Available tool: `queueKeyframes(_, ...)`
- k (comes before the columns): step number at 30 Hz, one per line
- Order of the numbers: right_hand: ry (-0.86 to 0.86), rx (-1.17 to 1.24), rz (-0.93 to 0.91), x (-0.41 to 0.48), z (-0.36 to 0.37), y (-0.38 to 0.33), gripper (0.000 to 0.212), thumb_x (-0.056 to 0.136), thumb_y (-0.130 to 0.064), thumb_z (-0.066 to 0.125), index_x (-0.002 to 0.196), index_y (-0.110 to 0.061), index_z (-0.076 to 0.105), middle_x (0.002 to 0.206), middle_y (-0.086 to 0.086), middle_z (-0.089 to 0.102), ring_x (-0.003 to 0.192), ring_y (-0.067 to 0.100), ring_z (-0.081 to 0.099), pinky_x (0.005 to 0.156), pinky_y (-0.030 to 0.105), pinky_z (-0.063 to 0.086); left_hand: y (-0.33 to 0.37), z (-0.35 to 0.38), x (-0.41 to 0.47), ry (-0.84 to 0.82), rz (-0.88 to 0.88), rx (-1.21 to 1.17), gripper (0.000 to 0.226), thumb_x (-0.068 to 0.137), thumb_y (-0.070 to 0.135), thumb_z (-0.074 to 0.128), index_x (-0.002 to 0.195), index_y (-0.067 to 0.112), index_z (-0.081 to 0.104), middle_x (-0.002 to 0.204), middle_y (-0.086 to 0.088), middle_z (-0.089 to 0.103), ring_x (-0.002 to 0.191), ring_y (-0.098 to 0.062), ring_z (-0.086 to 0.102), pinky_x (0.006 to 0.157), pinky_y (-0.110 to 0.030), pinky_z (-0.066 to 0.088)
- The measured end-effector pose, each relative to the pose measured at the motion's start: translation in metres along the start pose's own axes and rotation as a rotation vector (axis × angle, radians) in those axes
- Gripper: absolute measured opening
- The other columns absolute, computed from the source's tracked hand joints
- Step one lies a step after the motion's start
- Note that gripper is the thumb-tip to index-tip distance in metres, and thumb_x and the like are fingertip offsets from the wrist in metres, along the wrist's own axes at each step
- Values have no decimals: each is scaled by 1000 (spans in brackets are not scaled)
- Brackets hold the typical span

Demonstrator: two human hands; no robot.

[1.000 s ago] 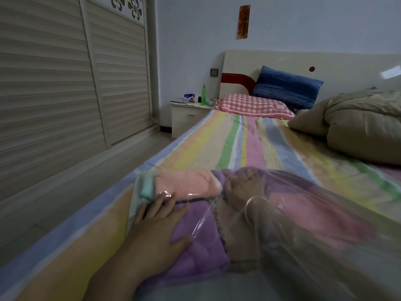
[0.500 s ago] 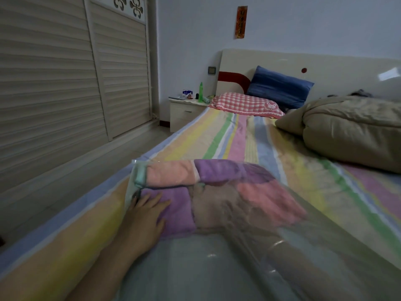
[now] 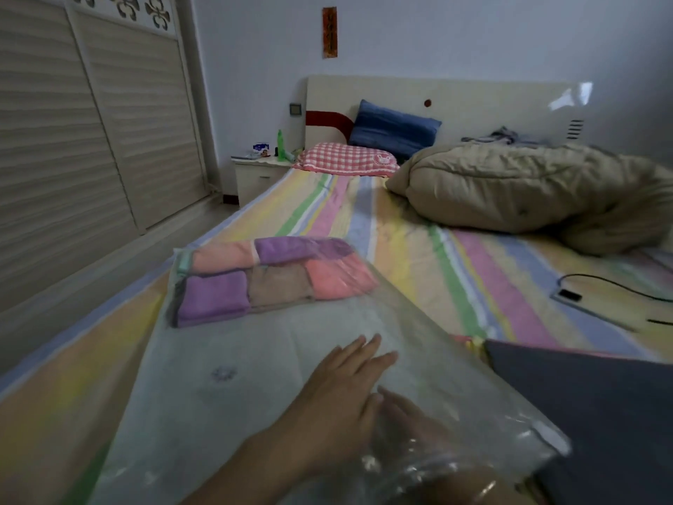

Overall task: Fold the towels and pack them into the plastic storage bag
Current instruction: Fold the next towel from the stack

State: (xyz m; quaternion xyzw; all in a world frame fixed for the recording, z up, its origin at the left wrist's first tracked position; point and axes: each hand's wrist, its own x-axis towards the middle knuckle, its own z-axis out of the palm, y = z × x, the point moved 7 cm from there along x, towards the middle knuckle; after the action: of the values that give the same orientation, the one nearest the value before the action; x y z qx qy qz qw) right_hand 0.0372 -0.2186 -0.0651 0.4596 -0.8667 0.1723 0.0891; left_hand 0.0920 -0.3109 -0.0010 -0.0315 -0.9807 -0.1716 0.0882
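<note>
A clear plastic storage bag lies lengthwise on the striped bed. At its far closed end sit several folded towels: a pink one, two purple ones, a brown one and a coral one. My left hand rests flat on top of the bag's near half, fingers spread. My right hand is inside the bag near its mouth, blurred behind crinkled plastic, fingers stretched out and holding nothing. A bangle shows on that wrist.
A dark grey sheet or folder lies at the near right, touching the bag. A phone with a black cable is on the bed at right. A beige duvet and pillows are beyond. Floor and wardrobe doors are at left.
Both hands drew back from the towels toward the bag's mouth. My left hand left the purple towel and now lies on the empty near part. My right hand withdrew inside the bag.
</note>
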Motion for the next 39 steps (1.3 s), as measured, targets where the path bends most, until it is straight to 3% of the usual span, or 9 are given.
queueKeyframes(2,-48,12,4,-38,-15,9,44,94,-57,14,132,-54,36,127,-24,55,119,9,53,100,9,24,46,16,4,-30,45,-37,60,92,47,23,151,36,20,162,12,7,147,-2,-1,120,-26,-3)
queueKeyframes(4,-8,78,21,-73,-48,24,37,93,-40,37,129,-38,46,129,-13,58,118,8,49,103,3,14,83,38,7,-93,44,-34,59,95,56,27,151,37,21,162,13,9,148,-4,1,121,-34,-4)
queueKeyframes(7,41,318,76,-129,-97,52,34,81,-31,50,112,-35,62,116,-20,63,103,-3,60,89,20,50,119,71,9,-146,-3,49,70,90,69,26,152,36,18,162,10,9,149,-9,3,120,-45,-4)
queueKeyframes(11,204,225,127,-188,-134,94,24,80,-21,56,96,-35,69,97,-25,63,93,-5,58,78,8,43,133,100,9,-107,-69,251,72,89,62,36,152,32,16,160,3,18,142,-21,26,117,-46,13)
queueKeyframes(15,147,220,131,-224,-139,110,36,80,-63,58,102,-35,66,103,-25,58,97,-6,53,82,8,41,129,118,8,-39,-60,425,48,76,38,54,121,25,61,99,5,66,85,-20,59,78,-34,40)
queueKeyframes(20,101,116,121,-242,-125,116,42,72,-48,69,112,-37,61,111,-21,58,101,1,59,78,16,50,141,117,2,-70,62,601,30,31,21,84,51,20,61,41,0,51,34,-20,48,47,-23,27)
queueKeyframes(25,225,96,153,-242,-131,116,18,80,-39,61,97,-33,67,98,-18,66,89,5,65,68,26,55,151,91,-28,-256,-27,594,17,91,31,50,96,21,63,96,-5,63,93,-24,63,70,-30,34)
queueKeyframes(32,383,136,337,-241,-140,128,17,86,-37,53,73,-27,60,54,-11,54,49,9,52,44,30,40,207,101,-23,139,267,179,58,67,51,67,119,27,56,119,11,59,109,-10,56,83,-26,52)
queueKeyframes(39,488,-150,322,-250,-161,104,25,84,-43,51,93,-27,67,68,-11,55,64,10,55,51,22,40,199,95,-7,344,150,-227,13,76,35,58,83,30,68,86,17,61,88,2,55,68,-19,49)
